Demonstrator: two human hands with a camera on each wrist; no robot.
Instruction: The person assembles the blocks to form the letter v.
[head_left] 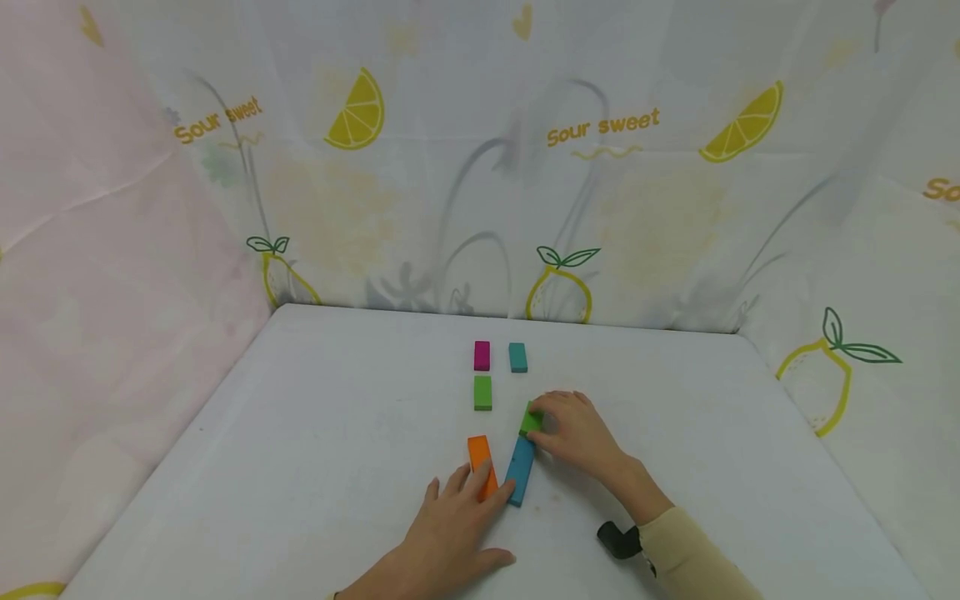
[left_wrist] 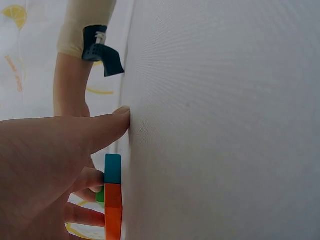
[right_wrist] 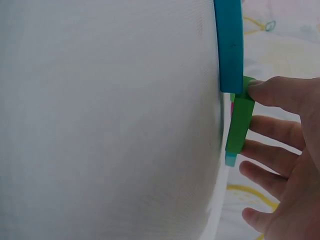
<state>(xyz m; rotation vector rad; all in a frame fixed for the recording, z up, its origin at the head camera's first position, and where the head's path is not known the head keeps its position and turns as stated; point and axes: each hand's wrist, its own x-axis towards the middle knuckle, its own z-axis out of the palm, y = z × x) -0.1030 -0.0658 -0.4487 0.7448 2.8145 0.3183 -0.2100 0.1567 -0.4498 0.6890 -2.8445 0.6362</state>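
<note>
My right hand pinches a green block between thumb and fingers. The green block meets the far end of a long blue block; in the right wrist view their ends touch or overlap slightly. Spread over the near blocks, my left hand has fingertips on a long orange block and its index finger at the blue block's near end. The orange and blue blocks slant toward each other, their near ends close together. In the left wrist view, the left thumb stands apart from the blocks.
Farther back on the white table lie a second green block, a magenta block and a teal block. A printed cloth hangs behind the table. A black device sits at the right wrist.
</note>
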